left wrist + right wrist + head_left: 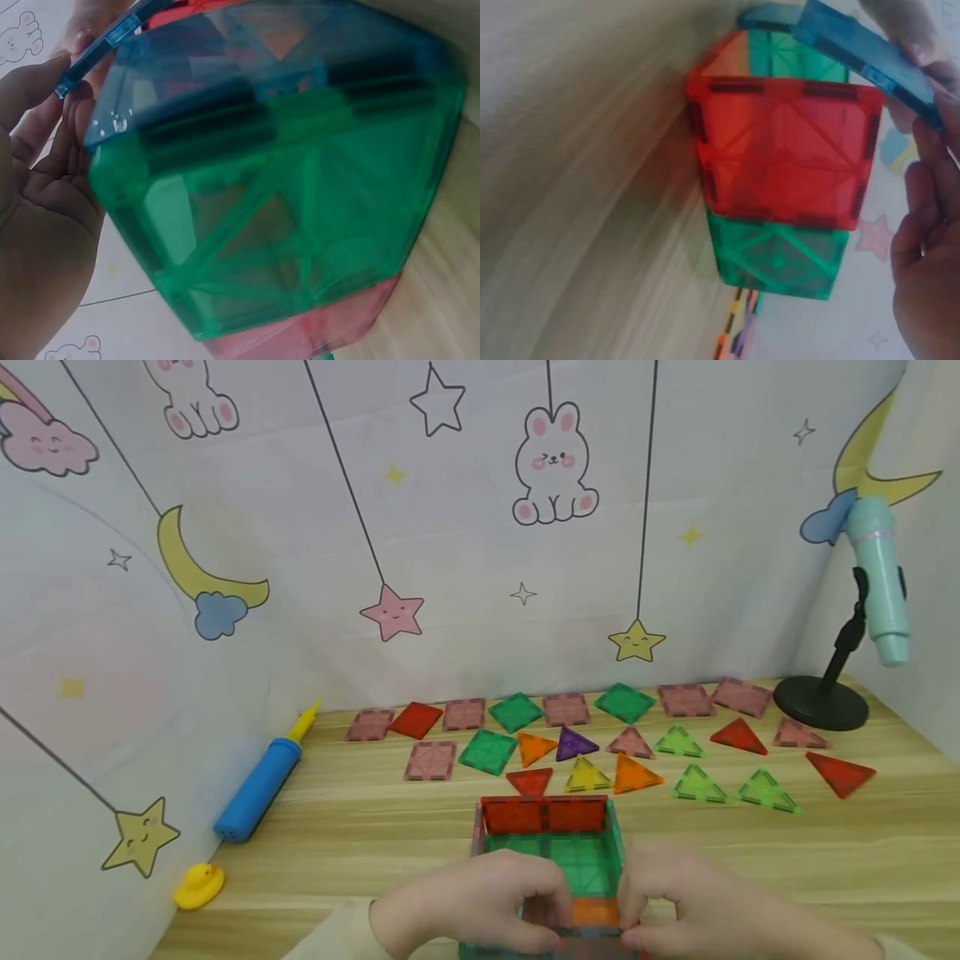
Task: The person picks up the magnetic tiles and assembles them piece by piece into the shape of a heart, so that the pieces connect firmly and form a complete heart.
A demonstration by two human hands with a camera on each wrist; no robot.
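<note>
A box of see-through magnetic tiles stands upright in front of me, with a red far wall point(543, 816) and green sides. At its near end, both hands hold a blue magnetic tile point(862, 60) tilted over the top edge. My left hand point(502, 893) pinches one end of this tile between thumb and fingers, and my right hand point(697, 897) pinches the other. Another blue tile point(210, 82) adjoins the green wall tile point(300, 225) in the left wrist view. Inside the box, an orange piece point(595, 912) shows between the hands, which hide much of the near end.
Several loose square and triangular tiles lie behind the box, including a green square point(487, 752) and a red triangle point(840, 774). A blue pump point(258, 789) and a yellow rubber duck point(198, 887) are at left. A toy microphone point(879, 581) stands at the back right.
</note>
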